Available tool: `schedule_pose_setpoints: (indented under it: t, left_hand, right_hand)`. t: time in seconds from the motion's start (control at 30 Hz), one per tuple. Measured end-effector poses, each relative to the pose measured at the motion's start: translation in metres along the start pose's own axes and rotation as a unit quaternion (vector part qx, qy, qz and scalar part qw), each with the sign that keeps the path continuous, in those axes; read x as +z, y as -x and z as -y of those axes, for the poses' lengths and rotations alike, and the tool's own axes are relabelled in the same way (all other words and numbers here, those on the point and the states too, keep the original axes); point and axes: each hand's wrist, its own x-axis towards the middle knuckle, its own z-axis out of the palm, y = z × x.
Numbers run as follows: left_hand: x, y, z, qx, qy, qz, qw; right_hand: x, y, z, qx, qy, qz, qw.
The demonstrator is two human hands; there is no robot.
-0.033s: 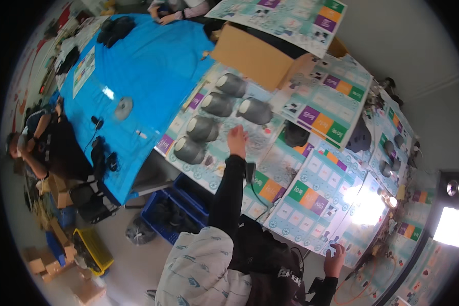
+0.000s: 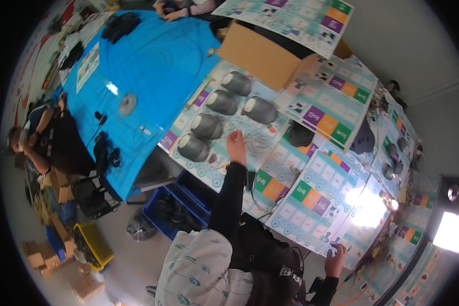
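My left hand (image 2: 236, 147) is raised over the near part of the patterned table, fingertips drawn together in a pinch. What it holds, if anything, is too small to make out. Beside it lies a loose tangle of thin thread-like strands (image 2: 260, 144). Several dark grey, rounded, cup-like pieces with pale round ends stand beyond and to the left; the closest ones are one at the front left (image 2: 193, 148) and one further right (image 2: 260, 109). My right hand (image 2: 335, 259) hangs at the table's near right edge, fingers apart and curved, holding nothing visible.
A blue-covered table (image 2: 153, 66) adjoins on the left, with a grey disc (image 2: 128, 104) on it. A brown cardboard box (image 2: 257, 56) stands at the back. Blue crates (image 2: 163, 224) and a yellow crate (image 2: 103, 245) sit on the floor. A seated person (image 2: 51, 137) is at far left.
The whole view has shifted slightly, so the tables and grey pieces appear a little further right and lower. My left hand has moved slightly toward me relative to the grey pieces.
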Motion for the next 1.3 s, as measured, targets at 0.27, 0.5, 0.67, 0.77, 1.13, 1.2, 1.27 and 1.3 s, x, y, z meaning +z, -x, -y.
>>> schedule_pose_setpoints:
  t: [0.27, 0.5, 0.67, 0.77, 1.13, 1.2, 1.27, 1.3]
  left_hand:
    - [-0.194, 0.113, -0.032, -0.062, 0.021, -0.155, 0.986]
    - [-0.197, 0.082, 0.008, -0.008, -0.077, -0.249, 0.965]
    - [-0.209, 0.060, 0.004, -0.024, 0.080, -0.172, 0.981]
    - [-0.242, 0.046, 0.008, 0.011, 0.048, -0.212, 0.976]
    - [-0.344, 0.185, -0.138, 0.234, -0.116, -0.371, 0.891]
    - [-0.365, 0.282, -0.226, 0.284, -0.054, -0.442, 0.849]
    - [-0.415, 0.367, -0.274, 0.378, -0.136, -0.582, 0.707]
    - [-0.456, 0.420, -0.281, 0.341, -0.168, -0.661, 0.647]
  right_hand:
    - [0.009, -0.047, 0.047, -0.115, 0.038, 0.029, 0.992]
    - [0.001, -0.053, 0.072, -0.147, 0.014, 0.034, 0.989]
    - [-0.006, -0.052, 0.063, -0.165, 0.021, 0.019, 0.986]
    - [-0.008, -0.055, 0.069, -0.182, 0.013, 0.021, 0.983]
    - [-0.001, -0.008, 0.193, -0.395, -0.131, 0.267, 0.869]
    - [-0.018, 0.021, 0.221, -0.451, -0.121, 0.285, 0.837]
    - [-0.028, 0.048, 0.237, -0.503, -0.111, 0.310, 0.799]
    - [-0.030, 0.060, 0.240, -0.524, -0.131, 0.347, 0.767]
